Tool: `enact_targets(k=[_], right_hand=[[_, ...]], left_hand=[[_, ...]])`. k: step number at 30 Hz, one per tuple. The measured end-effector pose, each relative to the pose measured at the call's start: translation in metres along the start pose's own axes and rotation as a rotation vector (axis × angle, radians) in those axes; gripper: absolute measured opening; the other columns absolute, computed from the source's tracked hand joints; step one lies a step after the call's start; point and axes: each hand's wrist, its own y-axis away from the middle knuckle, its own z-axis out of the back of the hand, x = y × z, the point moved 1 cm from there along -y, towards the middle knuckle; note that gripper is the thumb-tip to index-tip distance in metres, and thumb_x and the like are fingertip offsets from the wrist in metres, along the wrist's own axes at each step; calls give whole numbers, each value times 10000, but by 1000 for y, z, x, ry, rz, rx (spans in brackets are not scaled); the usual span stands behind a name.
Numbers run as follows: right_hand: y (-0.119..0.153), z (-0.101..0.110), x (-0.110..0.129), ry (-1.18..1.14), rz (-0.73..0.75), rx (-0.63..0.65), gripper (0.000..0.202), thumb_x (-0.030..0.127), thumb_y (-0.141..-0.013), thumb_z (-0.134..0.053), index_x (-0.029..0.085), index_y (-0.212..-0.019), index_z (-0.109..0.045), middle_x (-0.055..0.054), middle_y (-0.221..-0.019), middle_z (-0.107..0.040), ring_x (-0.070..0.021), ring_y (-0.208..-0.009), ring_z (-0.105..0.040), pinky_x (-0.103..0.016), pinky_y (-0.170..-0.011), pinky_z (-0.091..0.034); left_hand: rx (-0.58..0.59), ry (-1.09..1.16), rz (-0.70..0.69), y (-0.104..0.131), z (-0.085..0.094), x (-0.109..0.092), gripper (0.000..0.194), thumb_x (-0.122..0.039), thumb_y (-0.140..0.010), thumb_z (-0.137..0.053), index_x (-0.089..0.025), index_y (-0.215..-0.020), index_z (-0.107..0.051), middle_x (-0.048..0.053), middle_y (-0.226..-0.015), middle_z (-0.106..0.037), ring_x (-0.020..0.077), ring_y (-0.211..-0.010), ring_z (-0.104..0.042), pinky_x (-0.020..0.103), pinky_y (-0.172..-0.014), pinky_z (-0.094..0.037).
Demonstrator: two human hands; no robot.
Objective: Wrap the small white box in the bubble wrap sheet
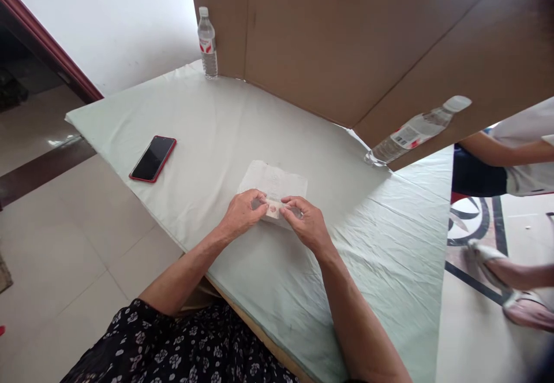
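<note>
A thin white paper sheet (279, 178), tissue-like, lies on the cloth-covered table (216, 120) in front of me. Its near edge is raised and looks folded over, with small pinkish marks on the folded part. My left hand (243, 213) pinches this edge at its left end between thumb and fingers. At the right end, my right hand (308, 221) grips the same edge in a like pinch. Between the two hands the folded strip shows; the far part of the sheet is flat. Whether anything lies inside the fold I cannot tell.
A red-edged phone (153, 159) lies to the left. Tall cardboard panels (324, 42) stand at the back, with a water bottle (208, 48) upright by the left one and another bottle (413, 135) by the right. Beyond them, another person's arm (511, 153) shows.
</note>
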Motion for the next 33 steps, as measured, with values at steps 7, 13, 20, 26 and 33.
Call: enact_targets(k=[7,13,20,26,33], right_hand=[[-2,-7,-8,-173,-158,-37,205,410,-760,-648,209,-724,-627,-56,-891,-761,-177,-745,-637,-302,-698,-482],[-3,-6,-15,-89,-116,-24,208,414,-809,-617,212,-764,-634,-59,-884,-761,-186,-728,-641,-319,-682,-491],[20,-6,25,512,343,-245,182,242,-974,-504,221,-1011,-681,-101,-1108,-739,-246,-1047,-640,-397,-900,-427],[21,-27,31,762,454,30,273,94,-968,-443,174,-1114,-660,-87,-1124,-727,-233,-977,-605,-366,-818,-387],[14,-29,31,851,446,68,207,198,-940,-573,237,-1134,-634,-67,-1057,-688,-248,-939,-533,-370,-792,-322]], left_hand=[[-29,131,23,-9,-9,9,76,-250,-778,-628,-189,-784,-672,18,-935,-746,161,-878,-653,257,-767,-493],[-3,137,20,-12,-10,13,85,-260,-750,-630,-181,-756,-661,3,-817,-700,146,-795,-609,252,-732,-469],[9,115,-2,-14,-11,11,50,-219,-761,-613,-182,-752,-645,-10,-772,-682,133,-752,-598,248,-727,-469],[33,74,5,-12,-1,16,119,-283,-782,-627,-180,-839,-644,15,-849,-684,156,-816,-615,279,-777,-490],[43,-95,49,-8,29,32,323,-256,-822,-567,-181,-1134,-599,-61,-665,-526,126,-626,-512,249,-637,-432]])
